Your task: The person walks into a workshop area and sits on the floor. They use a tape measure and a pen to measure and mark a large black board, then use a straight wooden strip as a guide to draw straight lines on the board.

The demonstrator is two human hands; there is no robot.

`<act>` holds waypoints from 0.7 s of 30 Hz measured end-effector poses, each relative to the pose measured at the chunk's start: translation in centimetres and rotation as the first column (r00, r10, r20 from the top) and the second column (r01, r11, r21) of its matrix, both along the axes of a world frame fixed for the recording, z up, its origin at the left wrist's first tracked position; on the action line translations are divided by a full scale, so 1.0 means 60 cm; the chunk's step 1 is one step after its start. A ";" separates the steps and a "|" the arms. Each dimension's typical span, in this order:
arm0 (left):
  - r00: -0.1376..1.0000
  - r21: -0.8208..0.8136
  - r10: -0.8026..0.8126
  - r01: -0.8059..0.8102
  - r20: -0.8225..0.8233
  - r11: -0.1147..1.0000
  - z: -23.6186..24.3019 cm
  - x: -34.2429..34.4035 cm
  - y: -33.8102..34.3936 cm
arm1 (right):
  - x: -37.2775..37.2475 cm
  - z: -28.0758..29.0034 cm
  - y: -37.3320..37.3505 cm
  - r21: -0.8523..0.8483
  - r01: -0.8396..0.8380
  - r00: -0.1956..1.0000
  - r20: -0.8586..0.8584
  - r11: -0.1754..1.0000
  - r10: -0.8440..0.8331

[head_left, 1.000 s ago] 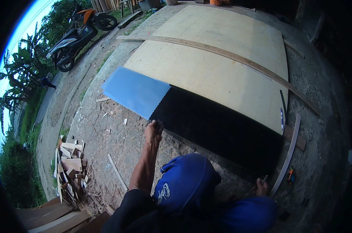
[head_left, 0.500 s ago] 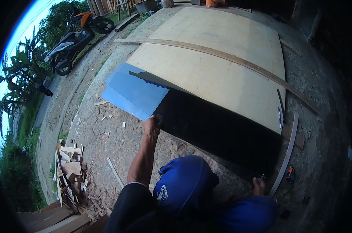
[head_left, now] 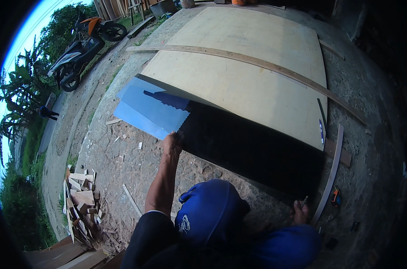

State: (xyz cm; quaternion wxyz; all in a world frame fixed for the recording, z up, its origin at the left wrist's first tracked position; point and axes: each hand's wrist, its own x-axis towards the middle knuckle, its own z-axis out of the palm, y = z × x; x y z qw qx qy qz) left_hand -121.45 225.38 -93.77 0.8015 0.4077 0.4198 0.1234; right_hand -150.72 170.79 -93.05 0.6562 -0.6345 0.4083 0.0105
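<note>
A long dark glossy sheet (head_left: 253, 150) lies slantwise before my knees, overlapping the near edge of a pale plywood board (head_left: 239, 89). Its left end mirrors the blue sky, with a wavy-edged dark reflection beside it. My left hand (head_left: 172, 142) grips the near edge of the sheet, fingers closed and partly hidden against the dark surface. At the sheet's right end, my right hand (head_left: 301, 211) is closed around a small thin tool (head_left: 306, 199) with a light tip; its kind is too small to tell.
A long wooden batten (head_left: 239, 57) crosses the plywood. To the right are a curved pale strip (head_left: 330, 179), an orange-and-black tool (head_left: 336, 197) and a pen (head_left: 321, 130). Wood offcuts (head_left: 82, 195) are piled at left. A motorbike (head_left: 84, 51) and a distant person (head_left: 47, 113) stand beyond.
The sky reflection on the sheet has shifted, and a dark edge now shows along its far left side. Both hands keep their holds; the whole view has shifted slightly.
</note>
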 end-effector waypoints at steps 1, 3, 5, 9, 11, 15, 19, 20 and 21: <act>1.000 -0.010 0.017 -0.017 0.004 1.000 0.002 0.004 0.001 | 0.004 -0.001 0.002 0.001 -0.002 1.000 0.014 1.000 0.002; 0.999 -0.042 0.043 -0.042 0.008 0.998 0.002 0.012 -0.002 | 0.010 -0.001 0.003 -0.006 0.002 0.999 0.050 1.000 -0.001; 0.999 -0.086 0.039 -0.036 0.034 0.996 -0.010 0.012 0.016 | 0.016 0.004 0.014 0.000 0.011 0.998 0.060 1.000 -0.011; 0.996 -0.175 -0.007 0.023 0.094 0.984 -0.029 0.022 0.029 | 0.029 0.021 0.019 0.010 0.065 0.997 0.041 0.998 -0.065; 0.996 -0.216 -0.024 0.042 0.086 0.975 -0.042 0.029 0.022 | 0.025 0.026 0.004 0.028 0.049 0.998 0.046 0.998 -0.050; 0.994 -0.267 -0.053 0.077 0.099 0.960 -0.068 0.027 0.084 | 0.041 0.037 0.019 0.032 0.018 0.999 0.047 0.999 -0.019; 0.989 -0.323 -0.010 0.058 0.150 0.945 -0.084 0.037 0.022 | 0.034 0.055 -0.001 -0.007 0.097 0.995 0.022 0.995 -0.097; 0.974 -0.306 0.014 0.058 0.227 0.950 -0.076 0.047 0.074 | 0.050 0.058 0.021 0.036 0.091 0.995 0.041 0.995 -0.092; 0.954 -0.306 0.035 0.061 0.299 0.950 -0.068 0.055 0.112 | 0.059 0.059 0.034 0.072 0.069 0.995 0.070 0.995 -0.074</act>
